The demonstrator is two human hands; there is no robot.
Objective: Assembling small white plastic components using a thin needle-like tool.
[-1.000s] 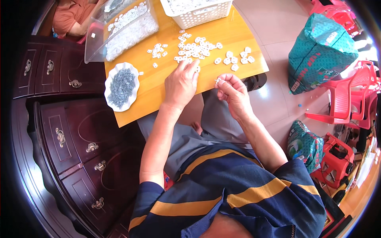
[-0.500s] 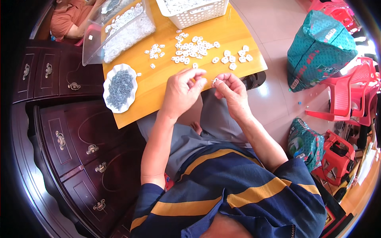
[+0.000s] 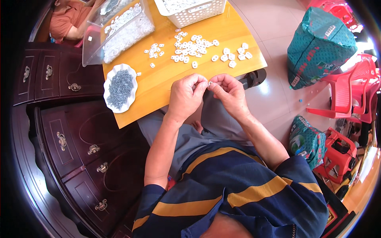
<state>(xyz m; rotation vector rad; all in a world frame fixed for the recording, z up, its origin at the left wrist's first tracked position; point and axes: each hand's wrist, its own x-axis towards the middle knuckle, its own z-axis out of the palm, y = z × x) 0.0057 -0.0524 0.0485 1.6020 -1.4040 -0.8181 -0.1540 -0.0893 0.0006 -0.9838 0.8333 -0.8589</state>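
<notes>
My right hand [image 3: 231, 96] is pinched on a small white plastic piece [image 3: 209, 83] above the near edge of the wooden table [image 3: 152, 89]. The fingertips of my left hand [image 3: 185, 99] are pressed together against that piece; anything thin between them is too small to make out. Beyond my hands, several loose white two-holed pieces [image 3: 195, 64] lie in groups on the table. Left of my left hand stands a white scalloped dish [image 3: 134, 97], heaped with small grey metal parts [image 3: 120, 88].
At the table's back are a clear plastic bin [image 3: 95, 59] of white parts and a white perforated basket [image 3: 194, 17]. Dark drawers [image 3: 63, 127] stand on the left. A person [image 3: 69, 20] sits far left. Teal bags [image 3: 317, 51] and red plastic chairs [image 3: 337, 97] are on the right.
My left hand has moved right and slightly down, and my right hand slightly left, so their fingertips now meet at the white piece. Before, a gap lay between them.
</notes>
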